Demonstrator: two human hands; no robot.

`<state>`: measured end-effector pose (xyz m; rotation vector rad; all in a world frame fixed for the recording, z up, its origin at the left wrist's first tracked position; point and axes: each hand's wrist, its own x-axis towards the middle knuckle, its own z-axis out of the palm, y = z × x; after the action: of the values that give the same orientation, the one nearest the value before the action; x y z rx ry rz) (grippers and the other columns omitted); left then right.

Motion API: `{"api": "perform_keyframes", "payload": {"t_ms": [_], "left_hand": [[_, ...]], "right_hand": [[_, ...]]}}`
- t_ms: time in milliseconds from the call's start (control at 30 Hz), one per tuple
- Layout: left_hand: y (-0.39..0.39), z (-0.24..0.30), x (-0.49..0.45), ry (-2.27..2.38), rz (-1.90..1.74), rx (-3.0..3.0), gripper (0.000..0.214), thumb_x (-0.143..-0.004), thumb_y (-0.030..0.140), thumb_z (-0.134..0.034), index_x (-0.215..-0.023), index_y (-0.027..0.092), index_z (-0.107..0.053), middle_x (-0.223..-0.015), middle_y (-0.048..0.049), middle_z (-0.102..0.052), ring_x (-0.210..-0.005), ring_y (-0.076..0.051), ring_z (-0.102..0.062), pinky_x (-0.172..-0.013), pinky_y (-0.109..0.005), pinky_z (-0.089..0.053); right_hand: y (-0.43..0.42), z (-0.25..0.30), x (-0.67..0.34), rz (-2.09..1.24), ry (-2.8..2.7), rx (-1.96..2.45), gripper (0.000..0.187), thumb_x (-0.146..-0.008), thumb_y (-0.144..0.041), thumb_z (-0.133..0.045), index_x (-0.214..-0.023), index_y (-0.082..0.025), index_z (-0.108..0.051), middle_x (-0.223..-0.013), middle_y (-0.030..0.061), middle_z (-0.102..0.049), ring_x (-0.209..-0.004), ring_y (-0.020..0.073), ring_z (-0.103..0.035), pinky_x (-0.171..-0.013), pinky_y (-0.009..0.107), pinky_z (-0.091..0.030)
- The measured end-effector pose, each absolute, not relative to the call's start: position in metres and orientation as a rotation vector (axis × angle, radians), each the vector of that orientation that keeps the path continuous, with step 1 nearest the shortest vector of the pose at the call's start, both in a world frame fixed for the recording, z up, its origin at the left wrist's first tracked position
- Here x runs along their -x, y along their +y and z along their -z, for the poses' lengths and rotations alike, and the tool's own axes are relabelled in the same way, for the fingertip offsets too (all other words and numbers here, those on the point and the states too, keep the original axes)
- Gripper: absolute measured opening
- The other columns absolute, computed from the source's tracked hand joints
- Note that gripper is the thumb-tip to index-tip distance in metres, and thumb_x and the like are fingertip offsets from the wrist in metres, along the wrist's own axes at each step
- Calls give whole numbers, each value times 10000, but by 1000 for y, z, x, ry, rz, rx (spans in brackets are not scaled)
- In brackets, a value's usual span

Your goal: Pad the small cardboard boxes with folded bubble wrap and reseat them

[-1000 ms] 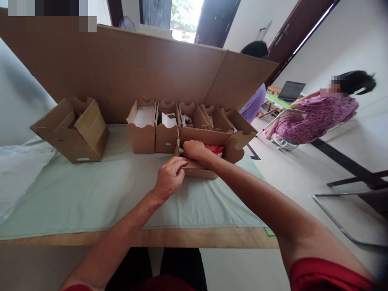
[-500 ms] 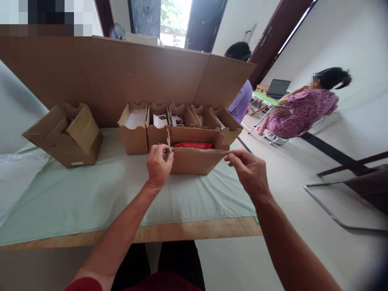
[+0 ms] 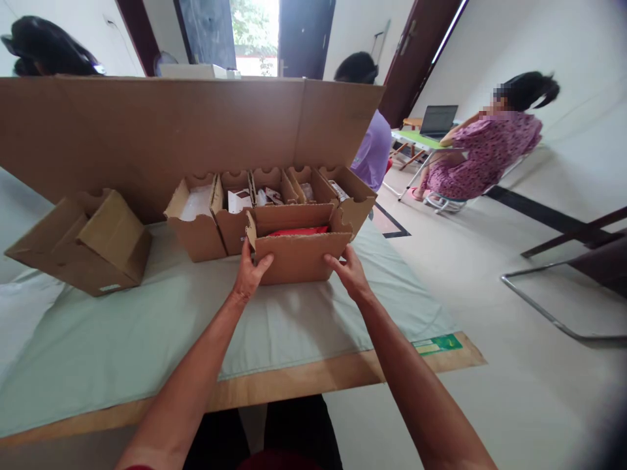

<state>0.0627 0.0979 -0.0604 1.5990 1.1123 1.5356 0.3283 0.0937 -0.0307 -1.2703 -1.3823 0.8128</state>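
A tall brown cardboard screen (image 3: 161,130) stands across the far side of the wooden desk (image 3: 304,382), which is covered by a pale green cloth (image 3: 147,326). At about 10 o'clock from the person, a larger brown cardboard carton (image 3: 83,248) sits tipped on its side on the cloth. A row of small open-topped cardboard boxes (image 3: 198,225) lines the foot of the screen from 11 to 1 o'clock. Just in front of that row, dead ahead at 12 o'clock, is the small open brown cardboard box (image 3: 296,256). It rests on the cloth with its long axis running from 9 to 3 o'clock, broadside to the person. The hands are apart, one at each end of the box. The left hand (image 3: 249,275) is clamped on the 9 o'clock end with its thumb on the near face. The right hand (image 3: 351,274) has its fingertips pressed to the lower 3 o'clock corner. Both arms reach about equally far, so neither hand is clearly nearer. A flat red packet (image 3: 298,231) lies inside the box, just below its rim.
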Motion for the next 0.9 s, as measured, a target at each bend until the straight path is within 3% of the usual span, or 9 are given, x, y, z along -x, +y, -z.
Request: {"api": "perform_keyframes", "payload": {"t_ms": [200,500,633,900], "left_hand": [[78,59,-73,1042,-1509,-1471,669,-910,626,-567,-1416,200,-460,-1408,-159,-600,-1313,-266,-577,-1148,-443,-436],[-54,74,-20,1356,-1568,-1426,555,-954,517,-582,-1421,231,-494,-1363,-120,-613,-1349,-289,-539,-1193,-475,-382],[-83,50,30,1494,-1663,-1455,530,-959,511,-577,-1402,222,-540,-1277,-110,-664,-1277,-286,-589,-1187,-472,-391],[-80,7,23,1319,-1645,-1559,640,-966,531,-565,-1510,224,-424,-1363,-121,-633,-1342,-273,-551,-1204,-463,-369]], "right_hand": [[82,31,-314,-832,-1331,1250,741,-785,-725,-573,-1289,-182,-584,-1305,140,-673,-1200,297,-592,-1009,406,-479],[-8,25,-263,-835,-1415,1138,570,-858,-625,-599,-1238,-202,-630,-1191,113,-704,-1085,282,-639,-971,405,-509],[-23,7,-212,-950,-1492,1046,564,-872,-580,-606,-1303,-216,-599,-1228,106,-700,-1083,276,-647,-953,398,-519],[-37,-8,-217,-850,-1443,1135,638,-884,-620,-577,-1363,-200,-548,-1166,106,-711,-1025,270,-647,-879,376,-522]]}}
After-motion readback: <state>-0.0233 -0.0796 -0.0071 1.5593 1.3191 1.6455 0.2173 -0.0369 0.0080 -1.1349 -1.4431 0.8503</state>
